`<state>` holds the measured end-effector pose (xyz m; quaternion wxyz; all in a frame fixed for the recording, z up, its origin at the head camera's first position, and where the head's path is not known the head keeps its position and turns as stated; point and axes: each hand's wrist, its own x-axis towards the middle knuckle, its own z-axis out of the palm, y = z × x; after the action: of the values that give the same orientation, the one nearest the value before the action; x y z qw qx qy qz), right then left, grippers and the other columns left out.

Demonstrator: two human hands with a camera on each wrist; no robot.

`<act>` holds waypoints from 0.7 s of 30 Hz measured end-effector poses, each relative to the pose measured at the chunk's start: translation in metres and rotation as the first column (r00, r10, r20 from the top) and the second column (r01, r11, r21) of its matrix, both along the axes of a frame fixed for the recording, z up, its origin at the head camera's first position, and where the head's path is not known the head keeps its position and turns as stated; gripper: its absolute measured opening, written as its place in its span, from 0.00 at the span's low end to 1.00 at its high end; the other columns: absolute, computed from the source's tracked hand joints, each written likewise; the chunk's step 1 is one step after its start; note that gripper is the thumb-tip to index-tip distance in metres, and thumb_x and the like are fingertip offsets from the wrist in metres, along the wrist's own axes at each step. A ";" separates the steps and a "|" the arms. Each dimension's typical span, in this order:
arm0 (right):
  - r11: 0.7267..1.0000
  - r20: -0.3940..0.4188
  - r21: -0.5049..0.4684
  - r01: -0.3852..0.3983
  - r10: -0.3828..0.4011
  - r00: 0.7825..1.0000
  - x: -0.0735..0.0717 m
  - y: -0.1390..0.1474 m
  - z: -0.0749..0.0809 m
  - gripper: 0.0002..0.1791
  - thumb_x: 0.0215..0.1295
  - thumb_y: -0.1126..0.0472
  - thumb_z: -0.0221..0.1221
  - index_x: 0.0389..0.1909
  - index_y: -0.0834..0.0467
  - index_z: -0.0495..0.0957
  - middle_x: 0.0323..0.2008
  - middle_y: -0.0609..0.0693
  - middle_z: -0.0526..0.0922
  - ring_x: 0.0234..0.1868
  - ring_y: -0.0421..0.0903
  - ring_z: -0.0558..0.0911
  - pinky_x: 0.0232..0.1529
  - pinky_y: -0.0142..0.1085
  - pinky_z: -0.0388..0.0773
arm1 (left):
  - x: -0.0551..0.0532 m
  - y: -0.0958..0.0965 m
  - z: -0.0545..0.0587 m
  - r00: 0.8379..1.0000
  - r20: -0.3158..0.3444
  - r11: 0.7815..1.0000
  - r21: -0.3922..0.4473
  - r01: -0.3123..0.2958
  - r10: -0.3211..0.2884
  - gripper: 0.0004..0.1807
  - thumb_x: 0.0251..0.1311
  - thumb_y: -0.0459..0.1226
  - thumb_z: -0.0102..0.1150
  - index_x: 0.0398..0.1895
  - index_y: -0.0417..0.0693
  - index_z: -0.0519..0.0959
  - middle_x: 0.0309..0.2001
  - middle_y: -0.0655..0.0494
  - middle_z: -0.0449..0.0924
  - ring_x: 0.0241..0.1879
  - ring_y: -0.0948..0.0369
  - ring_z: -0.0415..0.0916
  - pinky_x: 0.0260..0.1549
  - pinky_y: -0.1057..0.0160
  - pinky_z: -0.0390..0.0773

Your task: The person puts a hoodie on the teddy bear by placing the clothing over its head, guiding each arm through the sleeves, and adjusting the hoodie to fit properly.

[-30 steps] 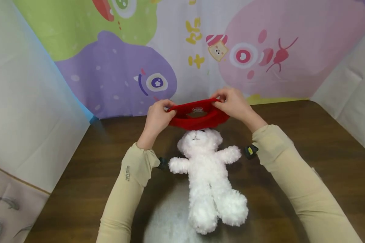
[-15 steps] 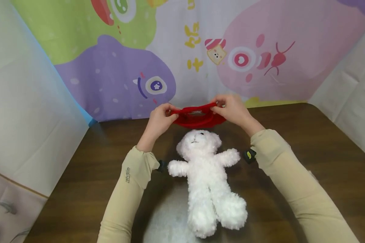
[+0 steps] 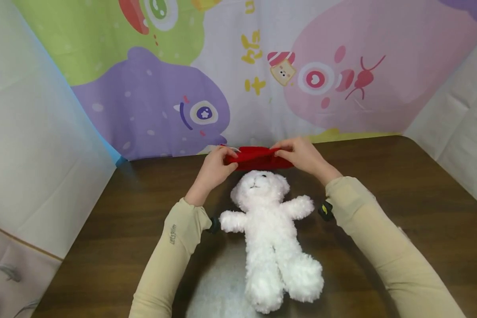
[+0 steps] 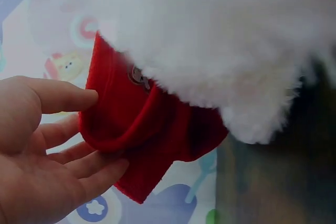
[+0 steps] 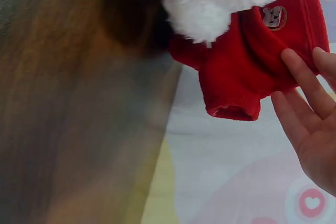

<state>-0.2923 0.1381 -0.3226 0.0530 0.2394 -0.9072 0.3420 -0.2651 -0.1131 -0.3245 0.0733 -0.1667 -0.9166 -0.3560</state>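
A small red toy shirt [image 3: 258, 159] with short sleeves and a little round patch is held stretched between both hands, just beyond the plush toy's head. My left hand [image 3: 214, 170] pinches its left edge; in the left wrist view the thumb lies at the shirt's hem [image 4: 121, 114] with the fingers behind. At the right edge my right hand [image 3: 304, 157] grips the fabric, and one sleeve [image 5: 231, 98] hangs down in the right wrist view. The white fluffy plush toy [image 3: 270, 229] lies on its back, arms spread and feet toward me.
The dark wooden table [image 3: 143, 212] carries the toy. Behind it hangs a cartoon-print cloth [image 3: 254, 106], close to the shirt. Pale cloth panels [image 3: 35, 123] stand at both sides. Dark wrist cameras [image 3: 326, 210] sit near the toy's arms.
Both hands have brought the red shirt down toward the table behind the toy's head. Its opening, which faced me earlier, now looks flatter. The plush toy stays in place.
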 end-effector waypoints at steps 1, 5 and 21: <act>1.000 0.006 0.007 0.000 0.000 1.000 0.000 0.000 -0.002 0.13 0.61 0.57 0.57 0.46 0.53 0.81 0.46 0.52 0.81 0.40 0.45 0.76 0.39 0.38 0.71 | 0.000 0.000 -0.002 1.000 0.009 1.000 -0.013 -0.001 0.002 0.11 0.56 0.35 0.56 0.42 0.42 0.76 0.51 0.48 0.71 0.51 0.51 0.68 0.51 0.54 0.69; 1.000 0.061 0.031 0.004 -0.006 0.998 -0.002 0.003 -0.010 0.14 0.61 0.54 0.56 0.48 0.51 0.80 0.32 0.55 0.82 0.21 0.43 0.65 0.27 0.36 0.65 | 0.000 -0.001 -0.008 0.999 0.052 0.999 -0.039 0.001 0.001 0.12 0.55 0.35 0.57 0.43 0.42 0.76 0.51 0.48 0.71 0.51 0.51 0.68 0.52 0.55 0.68; 0.997 0.098 0.066 -0.027 0.020 0.995 0.003 0.008 -0.049 0.15 0.63 0.59 0.53 0.49 0.57 0.78 0.45 0.56 0.77 0.36 0.48 0.72 0.38 0.40 0.69 | 0.002 0.002 -0.042 0.983 0.185 0.996 -0.083 0.012 0.004 0.16 0.56 0.36 0.55 0.47 0.38 0.74 0.48 0.44 0.73 0.45 0.52 0.70 0.46 0.55 0.73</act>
<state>-0.2894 0.1458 -0.3719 -0.0033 0.2348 -0.9167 0.3233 -0.2635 -0.1115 -0.3667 -0.0199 -0.1379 -0.9332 -0.3312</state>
